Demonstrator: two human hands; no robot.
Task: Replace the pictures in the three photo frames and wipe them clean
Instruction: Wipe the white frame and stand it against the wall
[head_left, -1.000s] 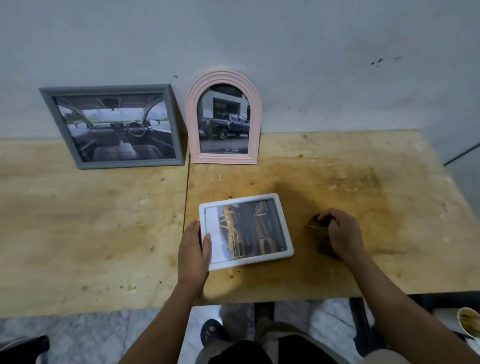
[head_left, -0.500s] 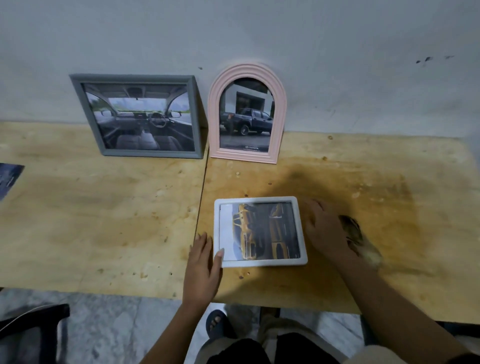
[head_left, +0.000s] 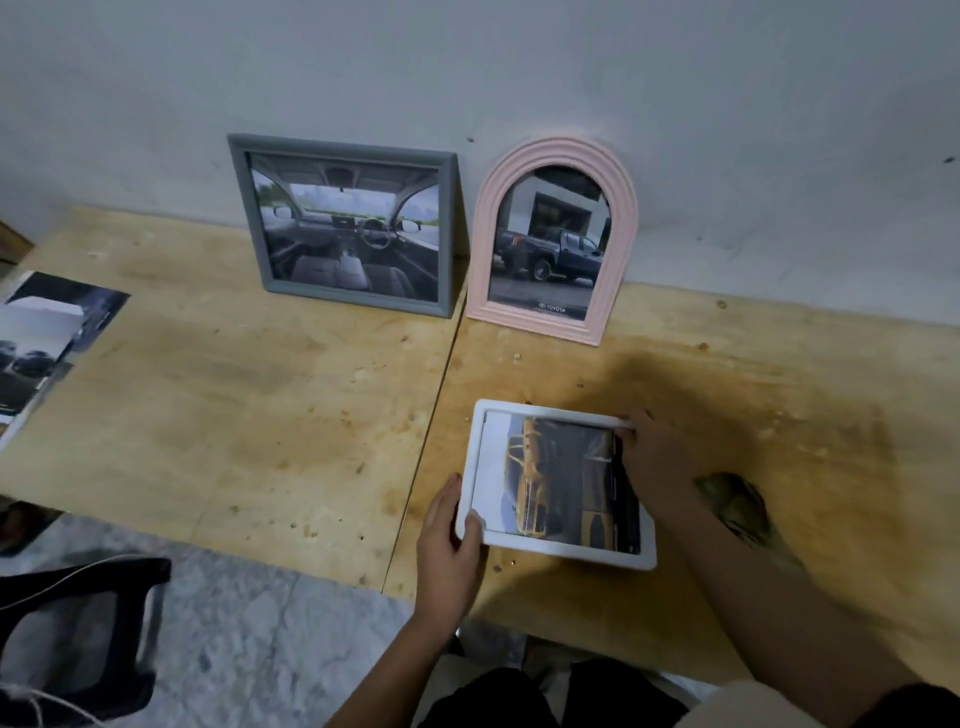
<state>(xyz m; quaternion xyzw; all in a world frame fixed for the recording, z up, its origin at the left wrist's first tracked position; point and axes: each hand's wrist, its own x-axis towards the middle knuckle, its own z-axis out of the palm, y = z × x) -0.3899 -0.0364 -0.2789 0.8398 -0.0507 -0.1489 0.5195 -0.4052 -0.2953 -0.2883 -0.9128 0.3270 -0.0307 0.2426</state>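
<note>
Plywood table (head_left: 260, 415), glossy white rounded frame (head_left: 550, 552) lying flat — left hand (head_left: 452, 540) fingers gripping its edge, right hand (head_left: 649, 462) fingers clasping its far corner.

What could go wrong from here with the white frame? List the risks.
1. The white frame lies close to the near edge of the table, held only at its sides by the left hand and right hand; a slip might send it off.
2. The cloth lies beside the right forearm, which could drag it.
3. The pink arched frame leans on the wall; bumping the table may topple it.
</note>
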